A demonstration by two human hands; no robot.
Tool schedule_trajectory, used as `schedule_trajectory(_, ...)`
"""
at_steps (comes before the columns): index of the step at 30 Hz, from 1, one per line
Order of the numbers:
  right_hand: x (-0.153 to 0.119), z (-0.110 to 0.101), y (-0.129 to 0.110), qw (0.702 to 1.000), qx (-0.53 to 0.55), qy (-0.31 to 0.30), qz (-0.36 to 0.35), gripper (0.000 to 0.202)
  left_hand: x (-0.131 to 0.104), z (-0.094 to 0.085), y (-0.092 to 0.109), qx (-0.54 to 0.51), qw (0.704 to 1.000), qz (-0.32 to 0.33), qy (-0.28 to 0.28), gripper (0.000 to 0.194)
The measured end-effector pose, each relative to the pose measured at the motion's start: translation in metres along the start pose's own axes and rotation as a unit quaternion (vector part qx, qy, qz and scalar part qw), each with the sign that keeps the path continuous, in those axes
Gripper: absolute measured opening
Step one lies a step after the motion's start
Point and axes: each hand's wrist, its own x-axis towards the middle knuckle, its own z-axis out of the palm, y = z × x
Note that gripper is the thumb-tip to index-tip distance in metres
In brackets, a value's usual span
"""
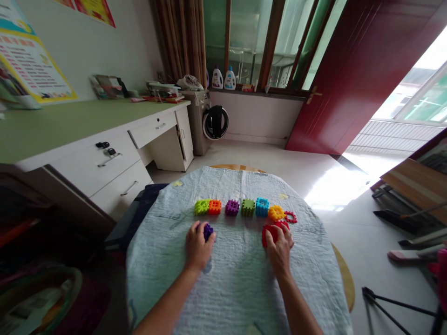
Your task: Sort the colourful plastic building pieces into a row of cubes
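My left hand (197, 249) has its fingers curled round a dark purple toy block (208, 231) resting on the cloth. On the right, my right hand (280, 249) grips a red toy block (266, 235), partly covered by the fingers. Just beyond both hands runs a row of notched blocks: a lime-green block (201, 207) touching an orange block (214, 207), then a purple block (232, 208), a green block (248, 208), a blue block (262, 207) and a yellow block (277, 212). A flat red frame-like piece (291, 217) lies at the row's right end.
A pale blue cloth (237, 284) covers the round table. Left stands a white desk (115, 160) with a green top, and a washing machine (199, 123) is beyond it. A red door (335, 79) stands to the right, near a black tripod leg (391, 302).
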Motion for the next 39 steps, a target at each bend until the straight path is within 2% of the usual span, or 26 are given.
schedule_trajectory(2, -0.020, 0.001, -0.023, 0.998, 0.026, -0.028, -0.052, 0.035, -0.033, 0.015, 0.023, -0.062, 0.996, 0.041, -0.050, 0.047)
schedule_trajectory(4, -0.035, -0.002, -0.046, 0.983, 0.083, -0.109, -0.119, 0.031, -0.054, 0.022, 0.043, -0.126, 0.978, 0.096, -0.136, 0.053)
schedule_trajectory(5, -0.040, -0.005, -0.055, 0.965, 0.112, -0.170, -0.163, 0.028, -0.059, 0.023, 0.051, -0.146, 0.968, 0.117, -0.168, 0.053)
schedule_trajectory(7, -0.039, -0.014, -0.067, 0.935, 0.164, -0.241, -0.202, 0.025, -0.054, 0.019, 0.060, -0.161, 0.958, 0.140, -0.190, 0.052)
schedule_trajectory(8, -0.033, -0.019, -0.070, 0.928, 0.183, -0.253, -0.202, 0.024, -0.045, 0.014, 0.061, -0.157, 0.960, 0.145, -0.178, 0.051)
schedule_trajectory(10, -0.010, -0.030, -0.068, 0.934, 0.194, -0.236, -0.183, 0.025, -0.016, 0.004, 0.055, -0.127, 0.973, 0.150, -0.118, 0.049)
schedule_trajectory(12, 0.025, -0.037, -0.058, 0.958, 0.174, -0.165, -0.159, 0.025, 0.023, -0.006, 0.041, -0.072, 0.986, 0.144, -0.041, 0.046)
schedule_trajectory(14, 0.066, -0.036, -0.045, 0.977, 0.130, -0.121, -0.115, 0.032, 0.062, -0.013, 0.025, 0.001, 0.996, 0.090, 0.007, 0.044)
schedule_trajectory(15, 0.086, -0.032, -0.040, 0.985, 0.099, -0.116, -0.081, 0.037, 0.080, -0.016, 0.018, 0.040, 0.998, 0.048, 0.001, 0.044)
schedule_trajectory(17, 0.120, -0.020, -0.032, 0.986, 0.039, -0.160, -0.012, 0.047, 0.107, -0.017, 0.007, 0.093, 0.993, -0.014, -0.065, 0.044)
schedule_trajectory(18, 0.131, -0.013, -0.030, 0.983, 0.031, -0.182, -0.006, 0.049, 0.115, -0.016, 0.005, 0.098, 0.989, -0.030, -0.106, 0.045)
schedule_trajectory(21, 0.143, 0.008, -0.031, 0.972, 0.016, -0.235, -0.011, 0.045, 0.120, -0.010, 0.005, 0.088, 0.981, -0.026, -0.172, 0.046)
schedule_trajectory(24, 0.128, 0.020, -0.034, 0.962, -0.001, -0.272, -0.025, 0.038, 0.102, -0.004, 0.010, 0.082, 0.983, 0.031, -0.161, 0.050)
schedule_trajectory(27, 0.099, 0.019, -0.037, 0.965, -0.023, -0.258, -0.051, 0.038, 0.075, -0.001, 0.012, 0.080, 0.986, 0.082, -0.122, 0.053)
schedule_trajectory(30, 0.064, 0.014, -0.047, 0.971, -0.035, -0.207, -0.116, 0.037, 0.049, 0.002, 0.013, 0.054, 0.992, 0.086, -0.077, 0.051)
schedule_trajectory(33, 0.028, 0.009, -0.069, 0.962, 0.001, -0.214, -0.171, 0.038, 0.024, 0.004, 0.018, -0.015, 0.996, 0.072, -0.057, 0.052)
schedule_trajectory(36, -0.005, 0.004, -0.091, 0.940, 0.016, -0.259, -0.224, 0.051, 0.001, 0.005, 0.025, -0.087, 0.988, 0.104, -0.080, 0.057)
schedule_trajectory(39, -0.022, -0.007, -0.103, 0.905, 0.030, -0.330, -0.265, 0.063, -0.016, 0.000, 0.033, -0.135, 0.974, 0.148, -0.109, 0.071)
